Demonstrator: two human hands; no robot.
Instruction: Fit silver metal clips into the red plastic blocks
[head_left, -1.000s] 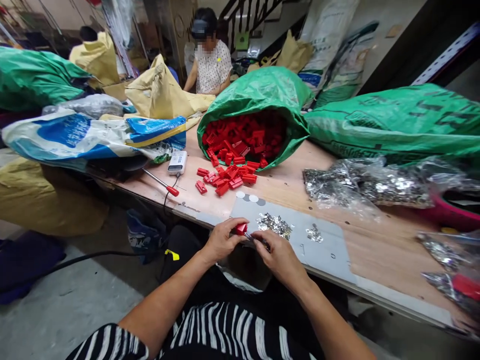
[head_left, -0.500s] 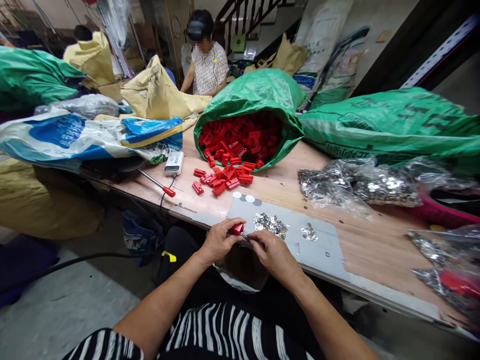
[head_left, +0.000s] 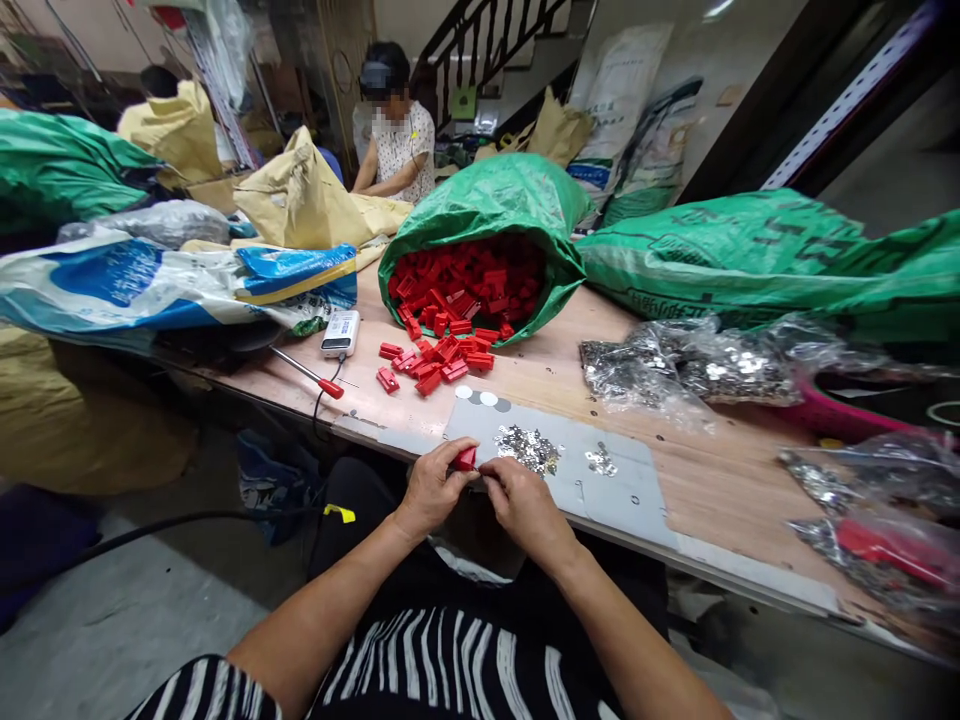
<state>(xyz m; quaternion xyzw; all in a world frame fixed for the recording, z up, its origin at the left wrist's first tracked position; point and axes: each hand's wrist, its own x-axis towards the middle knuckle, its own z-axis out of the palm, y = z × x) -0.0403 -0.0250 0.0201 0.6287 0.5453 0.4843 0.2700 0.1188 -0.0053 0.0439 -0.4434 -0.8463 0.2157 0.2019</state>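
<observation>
Near the front edge of the table, my left hand (head_left: pixel 436 488) is closed on a red plastic part (head_left: pixel 465 459), held between thumb and fingers. My right hand (head_left: pixel 525 505) meets it from the right, its thumb and index finger pinched at the part's lower end; what they pinch is too small to tell. Behind my right hand, a pile of small shiny metal pieces (head_left: pixel 529 449) lies on a grey mat (head_left: pixel 630 500), with a smaller group (head_left: pixel 601 460) to its right. Further back, loose red parts (head_left: pixel 439 362) spill from an open green sack (head_left: pixel 499 195).
A red-handled tool (head_left: pixel 330 388) and a white device (head_left: pixel 340 333) with a cable lie left. Clear bags of metal pieces (head_left: pixel 739 375) and a pink basket (head_left: pixel 832 415) stand right. Across the table sits a person (head_left: pixel 401 150). Blue-white sacks (head_left: pixel 187 280) cover the left end.
The view has shifted slightly, so the table things appear further left. Both hands still meet at the red part; the thin metal tip seen between them earlier no longer shows clearly.
</observation>
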